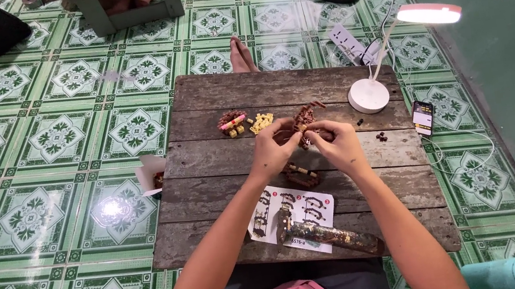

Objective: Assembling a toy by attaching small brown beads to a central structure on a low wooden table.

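Together, left hand [273, 151] and right hand [336, 145] pinch a brown brick model [304, 118].

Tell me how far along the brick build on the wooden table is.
Done: a brown section lies assembled near the instruction sheet. In hand: left hand and right hand together hold a brown model and press on a small piece. Left: a yellow pile, a mixed pile and a few dark bricks remain loose, so it looks roughly midway.
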